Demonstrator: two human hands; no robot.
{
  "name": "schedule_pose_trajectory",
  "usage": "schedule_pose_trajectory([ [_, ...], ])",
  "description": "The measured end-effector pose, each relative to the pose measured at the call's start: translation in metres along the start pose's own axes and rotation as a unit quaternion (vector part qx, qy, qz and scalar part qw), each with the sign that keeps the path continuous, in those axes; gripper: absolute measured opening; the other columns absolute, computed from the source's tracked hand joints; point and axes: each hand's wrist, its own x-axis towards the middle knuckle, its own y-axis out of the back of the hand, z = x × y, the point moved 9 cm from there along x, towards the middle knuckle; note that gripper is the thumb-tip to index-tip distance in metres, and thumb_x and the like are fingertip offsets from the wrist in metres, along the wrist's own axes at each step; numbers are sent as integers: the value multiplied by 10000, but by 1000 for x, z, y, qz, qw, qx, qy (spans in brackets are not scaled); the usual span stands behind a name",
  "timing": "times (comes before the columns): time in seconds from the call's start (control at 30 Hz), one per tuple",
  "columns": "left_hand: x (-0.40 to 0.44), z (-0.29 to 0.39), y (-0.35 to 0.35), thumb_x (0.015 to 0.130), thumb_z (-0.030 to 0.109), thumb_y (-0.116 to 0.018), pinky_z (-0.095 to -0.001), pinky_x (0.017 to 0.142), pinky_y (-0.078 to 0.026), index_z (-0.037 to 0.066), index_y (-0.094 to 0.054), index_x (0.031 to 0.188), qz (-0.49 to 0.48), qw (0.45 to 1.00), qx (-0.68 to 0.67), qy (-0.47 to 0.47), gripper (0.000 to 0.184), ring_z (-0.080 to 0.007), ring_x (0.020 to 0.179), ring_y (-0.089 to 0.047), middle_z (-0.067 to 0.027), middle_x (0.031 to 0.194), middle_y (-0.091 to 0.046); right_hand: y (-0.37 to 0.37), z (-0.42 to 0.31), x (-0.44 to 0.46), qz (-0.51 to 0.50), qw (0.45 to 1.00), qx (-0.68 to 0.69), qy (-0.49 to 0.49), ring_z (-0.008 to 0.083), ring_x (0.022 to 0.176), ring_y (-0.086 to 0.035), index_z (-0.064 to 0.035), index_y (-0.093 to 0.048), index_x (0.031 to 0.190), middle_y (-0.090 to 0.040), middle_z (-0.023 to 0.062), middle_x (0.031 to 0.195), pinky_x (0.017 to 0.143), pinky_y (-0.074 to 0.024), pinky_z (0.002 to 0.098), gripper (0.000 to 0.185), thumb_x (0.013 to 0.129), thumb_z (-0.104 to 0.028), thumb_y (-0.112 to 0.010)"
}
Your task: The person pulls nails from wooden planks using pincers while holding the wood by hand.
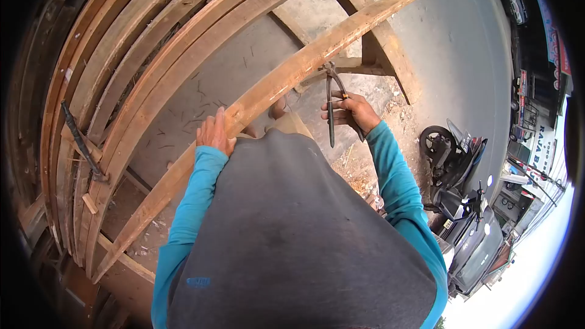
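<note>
A long wooden beam [283,76] runs diagonally in front of my body, from the lower left to the upper right. My left hand [214,134] is wrapped over its near edge, with the fingers on its upper face. In my right hand [356,114] is a pair of pincers [330,100], jaws pointing away from me and handles spread apart. The pincers' head sits close beside the beam's right edge; whether it touches the wood I cannot tell. Part of the right fingers is hidden behind the handles.
Several long planks [131,79] stand stacked at the left, with a hammer [82,140] resting on them. A wooden support [390,55] lies under the beam's far end. Nails and wood chips litter the ground. Parked motorcycles [454,152] stand at the right beside the road [469,42].
</note>
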Motion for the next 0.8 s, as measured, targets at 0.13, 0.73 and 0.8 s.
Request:
schedule_pose_trajectory([
  [0.13, -6, 0, -1, 682, 151, -853, -476, 960, -421, 142, -375, 1504, 38, 999, 11, -5, 951, -359, 1146, -532, -149, 1170, -551, 12, -15, 10, -52, 998, 13, -39, 393, 1065, -692, 105, -323, 1453, -631, 286, 1238, 910, -577, 451, 582, 923, -96, -456],
  [0.73, -2, 2, -3, 669, 173, -896, -458, 936, -415, 150, -357, 1524, 39, 998, 54, 1, 1011, -339, 1112, -538, -134, 1137, -534, -30, 36, 26, 30, 974, 213, -76, 98, 552, -396, -46, -512, 1021, -470, 12, 760, 480, -367, 273, 159, 983, -196, -480],
  [0.8, -2, 0, -7, 667, 177, -898, -457, 938, -417, 152, -358, 1523, 16, 998, 52, 5, 1013, -339, 1113, -540, -136, 1138, -537, -52, 60, 43, 139, 980, 137, 20, 121, 564, -450, -20, -514, 1045, -503, 37, 773, 496, -424, 303, 170, 965, -165, -472],
])
